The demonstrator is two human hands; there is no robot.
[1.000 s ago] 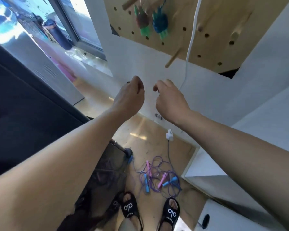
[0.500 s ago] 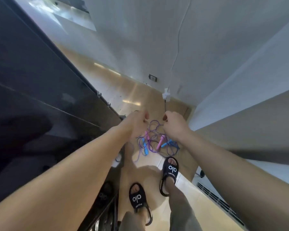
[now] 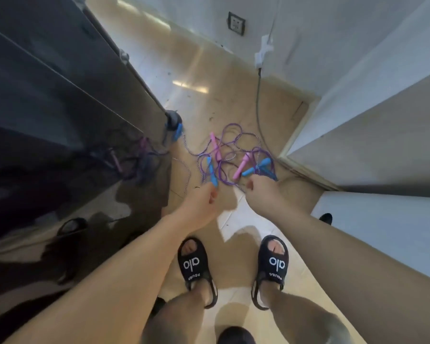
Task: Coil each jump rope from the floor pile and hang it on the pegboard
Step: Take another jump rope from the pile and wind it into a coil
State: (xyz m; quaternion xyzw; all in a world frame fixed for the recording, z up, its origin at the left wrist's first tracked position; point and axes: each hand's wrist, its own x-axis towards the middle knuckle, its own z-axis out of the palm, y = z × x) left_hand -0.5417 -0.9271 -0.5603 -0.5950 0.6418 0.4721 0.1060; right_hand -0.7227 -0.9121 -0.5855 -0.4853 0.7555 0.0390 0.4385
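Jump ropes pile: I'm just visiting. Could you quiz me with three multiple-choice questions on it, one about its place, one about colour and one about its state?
1. Where do the jump ropes lie?
A. On a shelf
B. On the floor, ahead of the black sandals
C. In a basket

2. What colours are the handles?
A. Pink and blue
B. Red and green
C. All yellow

3. What state are the ropes in?
A. Neatly coiled
B. Hung on pegs
C. Loose and tangled

Answers:
1. B: the pile sits on the tan floor beyond the toes.
2. A: pink and blue handles lie among the purple cords.
3. C: the cords loop over one another in a heap.
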